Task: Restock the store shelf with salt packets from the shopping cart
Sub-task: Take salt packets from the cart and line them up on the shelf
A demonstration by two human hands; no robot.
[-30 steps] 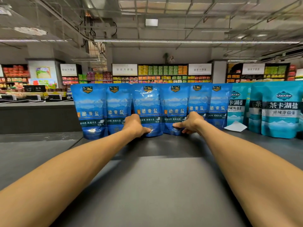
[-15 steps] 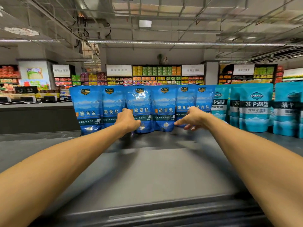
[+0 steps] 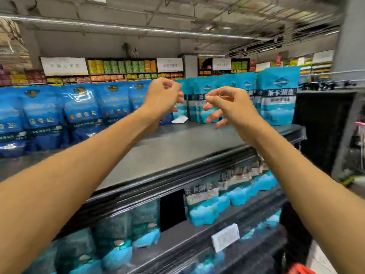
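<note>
A row of dark blue salt packets (image 3: pixel 83 113) stands upright along the back left of the grey top shelf (image 3: pixel 177 147). Teal salt packets (image 3: pixel 278 95) stand in a row to their right. My left hand (image 3: pixel 162 97) and my right hand (image 3: pixel 227 107) hover in the air in front of the teal packets, close together, fingers loosely curled and apart, holding nothing. A small white slip (image 3: pixel 179 120) lies on the shelf below my left hand. The shopping cart is out of view.
Lower shelves hold more teal packets (image 3: pixel 209 210) and dark green packets (image 3: pixel 138 224), with a white price tag (image 3: pixel 225 237) on a shelf edge. A dark panel (image 3: pixel 324 123) stands at the shelf's right end. Far shelves with colourful goods (image 3: pixel 122 68) line the back wall.
Both hands have let go of the dark blue packets, lifted off the shelf and shifted right to the teal packets. The view has swung right and down, showing the lower shelves.
</note>
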